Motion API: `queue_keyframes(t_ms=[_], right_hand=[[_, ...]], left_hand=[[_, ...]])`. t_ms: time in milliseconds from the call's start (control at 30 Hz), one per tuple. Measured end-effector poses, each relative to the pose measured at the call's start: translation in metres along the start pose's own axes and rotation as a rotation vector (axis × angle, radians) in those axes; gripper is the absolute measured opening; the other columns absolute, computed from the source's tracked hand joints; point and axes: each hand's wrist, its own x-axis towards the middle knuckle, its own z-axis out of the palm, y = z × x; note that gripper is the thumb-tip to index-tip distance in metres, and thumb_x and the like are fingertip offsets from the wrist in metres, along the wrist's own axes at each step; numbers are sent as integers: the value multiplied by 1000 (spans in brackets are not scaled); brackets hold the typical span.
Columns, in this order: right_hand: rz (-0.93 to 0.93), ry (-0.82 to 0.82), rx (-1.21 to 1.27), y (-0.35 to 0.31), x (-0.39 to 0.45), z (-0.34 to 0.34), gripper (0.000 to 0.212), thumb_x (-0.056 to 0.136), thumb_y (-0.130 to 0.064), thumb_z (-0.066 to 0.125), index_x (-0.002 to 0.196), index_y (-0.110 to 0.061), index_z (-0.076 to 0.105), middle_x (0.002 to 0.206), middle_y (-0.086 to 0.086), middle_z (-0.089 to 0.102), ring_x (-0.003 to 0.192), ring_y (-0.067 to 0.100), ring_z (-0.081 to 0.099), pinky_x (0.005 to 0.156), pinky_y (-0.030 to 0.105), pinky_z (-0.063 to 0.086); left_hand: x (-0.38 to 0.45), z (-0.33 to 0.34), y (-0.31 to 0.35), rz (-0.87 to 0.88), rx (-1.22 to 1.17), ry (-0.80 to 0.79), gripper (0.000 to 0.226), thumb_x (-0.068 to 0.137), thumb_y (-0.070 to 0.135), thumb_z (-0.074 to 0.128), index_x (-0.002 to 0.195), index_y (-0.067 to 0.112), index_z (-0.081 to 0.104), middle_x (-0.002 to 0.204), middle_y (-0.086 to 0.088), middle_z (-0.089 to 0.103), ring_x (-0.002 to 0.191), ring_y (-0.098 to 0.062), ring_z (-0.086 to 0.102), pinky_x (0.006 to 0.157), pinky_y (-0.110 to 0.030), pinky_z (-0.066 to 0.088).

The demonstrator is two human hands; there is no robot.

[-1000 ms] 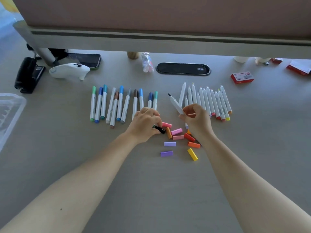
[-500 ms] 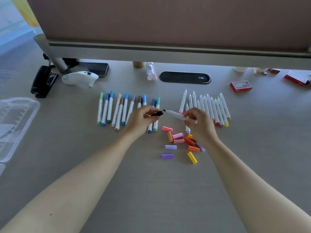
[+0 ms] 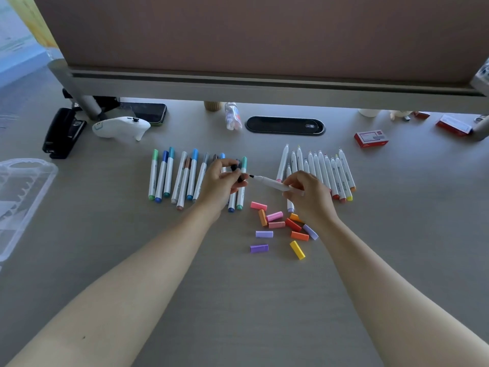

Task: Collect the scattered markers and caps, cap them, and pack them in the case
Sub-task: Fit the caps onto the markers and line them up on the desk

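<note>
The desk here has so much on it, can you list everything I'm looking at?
capped markers: about ten, blue, green, brown caps, row at left of centre
uncapped markers: about a dozen, white barrels, row at right
loose caps: eleven or so, pink, orange, red, purple, yellow, between the wrists
clear case: one, left edge
stapler: one, black, back left
controller: one, white, beside the stapler
phone: one, dark, behind the controller
red boxes: two, back right
cable hatch: one, black, back centre
left hand: grip on a black cap
right hand: grip on a black-tipped marker
</note>
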Motion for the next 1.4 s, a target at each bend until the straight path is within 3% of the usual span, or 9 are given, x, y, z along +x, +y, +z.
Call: queue_keyframes(t_ms=[167, 433, 600, 800, 967, 1167, 1300, 1400], right_hand=[[1, 0, -1, 3, 1, 4, 12, 87, -7, 57, 98, -9, 60, 91, -1, 51, 64, 4, 40, 52, 12, 28], [-10, -29, 38, -5, 1, 5, 15, 88, -8, 55, 102, -9, 61, 92, 0, 51, 70, 8, 44, 55, 13, 32], [-27, -42, 102, -12, 1, 3, 21, 90, -9, 52, 108, -5, 62, 96, 2, 57, 88, 12, 48, 73, 23, 37], [29, 14, 177, -18, 7, 7, 19, 90, -10, 52, 104, -5, 64, 90, -1, 56, 81, 13, 50, 64, 21, 39], [27, 33, 214, -30, 18, 16, 18, 91, -13, 52, 103, -7, 63, 88, 1, 57, 70, 11, 47, 58, 18, 36], [137, 84, 211, -23, 34, 22, 24, 94, -18, 46, 103, -5, 64, 89, 12, 64, 75, 16, 51, 62, 25, 38], [218, 182, 40, -5, 52, 23, 24, 92, -19, 51, 111, -9, 60, 105, 7, 67, 90, 20, 59, 82, 35, 50], [210, 167, -70, -2, 64, 29, 27, 90, -19, 55, 115, -9, 57, 107, 8, 66, 98, 25, 61, 87, 38, 50]], left_hand=[[5, -1, -2, -69, -93, 61, 13, 93, 13, 48, 82, 16, 45, 102, -11, 63, 75, -14, 62, 74, -23, 48], [7, 1, 0, -70, -21, 29, 16, 90, 9, 53, 78, 17, 45, 93, -9, 61, 72, -13, 61, 81, -25, 48], [13, 4, 4, -39, 35, 22, 20, 87, 3, 56, 74, 15, 46, 78, -1, 57, 68, -11, 58, 75, -21, 47], [22, 8, 8, -1, 0, 20, 25, 87, 0, 55, 70, 13, 42, 74, -4, 56, 66, -13, 58, 79, -28, 49], [30, 16, 17, 46, -40, 82, 17, 89, 10, 55, 82, 18, 42, 80, -1, 55, 64, -9, 58, 68, -15, 49], [55, 11, 20, 65, 191, 15, 19, 90, 14, 54, 106, 14, 44, 94, -6, 61, 72, -7, 57, 71, -19, 47], [70, 8, 13, 105, 507, -117, 32, 91, 16, 52, 122, 12, 45, 101, -5, 64, 99, -21, 60, 86, -32, 48], [78, 8, 7, 138, 671, -161, 35, 91, 17, 53, 124, 11, 44, 115, -10, 62, 105, -22, 58, 82, -27, 41]])
